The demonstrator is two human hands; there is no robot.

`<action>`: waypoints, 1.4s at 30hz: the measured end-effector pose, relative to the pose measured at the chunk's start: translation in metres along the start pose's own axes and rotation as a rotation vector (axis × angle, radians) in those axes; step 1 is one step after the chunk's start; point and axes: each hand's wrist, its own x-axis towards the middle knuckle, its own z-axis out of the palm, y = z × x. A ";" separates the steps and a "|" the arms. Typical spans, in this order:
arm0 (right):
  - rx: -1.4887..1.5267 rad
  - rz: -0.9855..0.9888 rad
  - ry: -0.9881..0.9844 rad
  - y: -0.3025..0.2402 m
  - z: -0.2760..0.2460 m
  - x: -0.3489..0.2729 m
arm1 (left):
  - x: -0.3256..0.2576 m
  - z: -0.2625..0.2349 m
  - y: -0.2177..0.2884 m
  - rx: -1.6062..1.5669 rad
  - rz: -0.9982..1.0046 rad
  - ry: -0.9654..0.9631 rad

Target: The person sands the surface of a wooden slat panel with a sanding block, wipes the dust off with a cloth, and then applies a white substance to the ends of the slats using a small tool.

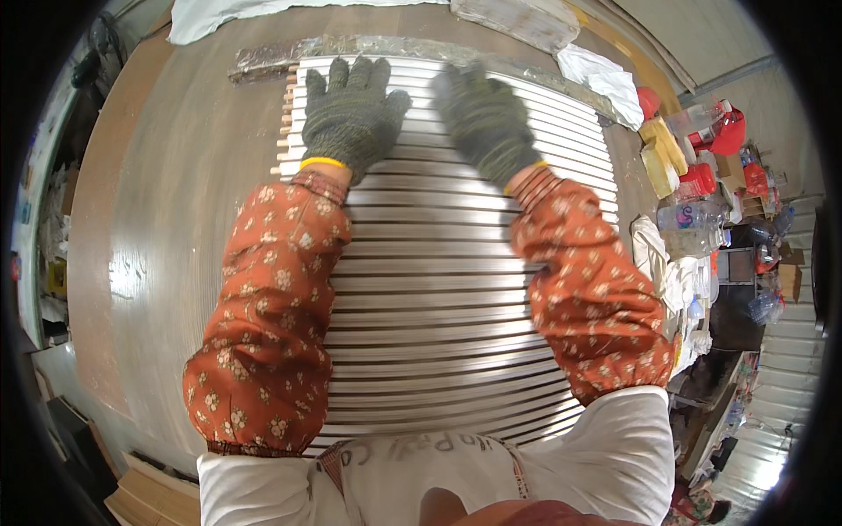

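Long white slats or strips (pixel 430 237) lie side by side across the table in front of me, with dark gaps between many of them. My left hand (pixel 351 114), in a dark green knitted glove, rests on the far left slats with its fingers spread and nothing in it. Farther right, my right hand (pixel 487 123) in a matching glove reaches over the far slats. Motion blurs its fingertips, but the fingers look stretched out and hold nothing. Brownish slat ends (pixel 285 131) stick out beside my left hand. A worn grey bar (pixel 377 46) runs along the far edge of the slats.
The wood-grain table (pixel 149 228) extends to the left. White cloth (pixel 601 83) lies by the bar's right end, near a pale block (pixel 517 22). Plastic bottles (pixel 693 228), a yellow package (pixel 662 158) and red containers (pixel 697 180) crowd the right side.
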 end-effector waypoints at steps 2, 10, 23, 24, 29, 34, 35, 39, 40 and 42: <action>0.084 -0.080 0.121 -0.011 -0.010 -0.008 | 0.000 -0.001 0.002 0.011 -0.011 -0.016; -0.124 0.089 0.038 0.019 0.021 0.023 | -0.002 0.004 -0.007 0.008 -0.085 0.012; -0.210 0.015 0.383 0.017 0.034 0.007 | 0.001 -0.001 0.003 0.015 -0.010 -0.029; 0.182 0.013 0.066 -0.040 -0.023 0.010 | 0.000 0.003 -0.006 0.018 -0.030 -0.023; 0.055 0.017 0.103 0.052 0.014 -0.015 | -0.003 0.003 -0.006 0.070 -0.021 0.007; -0.306 0.064 0.289 0.079 0.055 -0.024 | 0.002 0.005 0.003 0.064 -0.001 0.040; -0.149 0.139 0.132 0.009 0.004 -0.023 | 0.001 0.009 -0.003 0.069 -0.018 0.023; 0.200 -0.134 0.250 -0.043 -0.029 -0.038 | 0.001 -0.002 -0.006 0.051 -0.004 0.025; 0.199 -0.155 0.246 -0.021 -0.020 -0.044 | -0.002 -0.001 -0.006 0.035 0.009 0.029; -0.025 0.173 0.001 0.076 0.015 -0.048 | 0.001 0.004 -0.001 0.050 0.015 0.024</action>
